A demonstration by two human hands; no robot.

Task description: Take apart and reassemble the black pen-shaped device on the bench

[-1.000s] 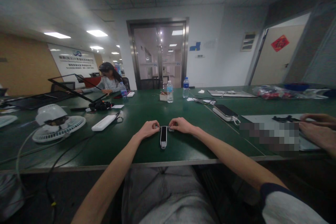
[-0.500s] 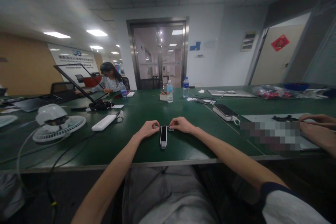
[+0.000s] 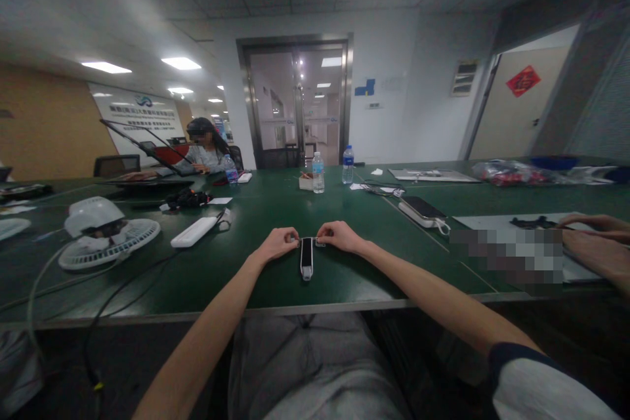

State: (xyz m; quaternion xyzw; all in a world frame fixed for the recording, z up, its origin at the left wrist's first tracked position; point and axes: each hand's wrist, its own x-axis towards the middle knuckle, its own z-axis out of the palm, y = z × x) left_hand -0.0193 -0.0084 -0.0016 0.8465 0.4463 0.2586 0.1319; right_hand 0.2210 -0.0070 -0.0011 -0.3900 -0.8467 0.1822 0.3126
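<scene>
On the green table in front of me lies a slim, elongated white device (image 3: 307, 258) with a black upper face, its narrow end toward me. My left hand (image 3: 279, 244) is just left of the device's far end, thumb and fingers pinched together; what is between them is too small to make out. On the other side, my right hand (image 3: 340, 237) pinches at a small pale piece (image 3: 320, 242) beside the device's far end. I cannot tell whether that piece is joined to the device. Both wrists are low over the table.
A white power bank (image 3: 194, 231) and a white fan (image 3: 111, 243) are to the left. Two water bottles (image 3: 318, 172) (image 3: 348, 165) stand ahead. A phone on a white block (image 3: 423, 209) sits right. Another person's hands (image 3: 598, 243) are at far right; a person (image 3: 204, 151) sits across.
At the back left, the dark frame by the person across has tipped down toward the table. My hands and the device have hardly moved.
</scene>
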